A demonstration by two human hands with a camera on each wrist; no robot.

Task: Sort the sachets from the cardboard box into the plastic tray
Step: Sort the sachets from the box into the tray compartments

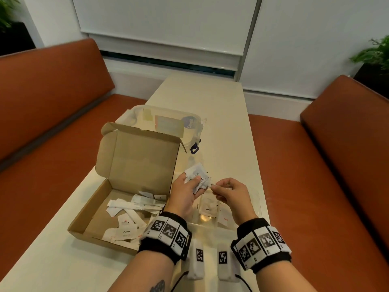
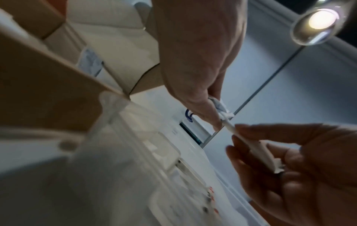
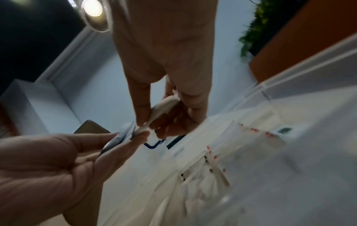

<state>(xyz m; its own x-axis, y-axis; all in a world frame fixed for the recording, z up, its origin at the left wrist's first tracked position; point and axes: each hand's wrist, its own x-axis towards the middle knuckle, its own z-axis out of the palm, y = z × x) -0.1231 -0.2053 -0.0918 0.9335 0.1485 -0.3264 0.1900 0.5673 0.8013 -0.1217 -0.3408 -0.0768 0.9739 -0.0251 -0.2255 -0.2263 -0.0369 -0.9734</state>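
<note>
While above the clear plastic tray (image 1: 257,199) at lower centre of frame: left hand (image 1: 185,194) clamping a bunch of white sachets (image 1: 195,175) between thumb and fingers; right hand (image 1: 229,197) pinching one slim stick sachet (image 2: 249,144) at the bunch's edge. More sachets loose in open cardboard box (image 1: 92,209), lower left. Pepper sachet (image 1: 208,208) flat in tray beneath hands.

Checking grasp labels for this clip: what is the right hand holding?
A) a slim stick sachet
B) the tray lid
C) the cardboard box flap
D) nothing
A: the right hand pinches a slim stick sachet next to the left hand, which grips a bunch of flat sachets.
</note>
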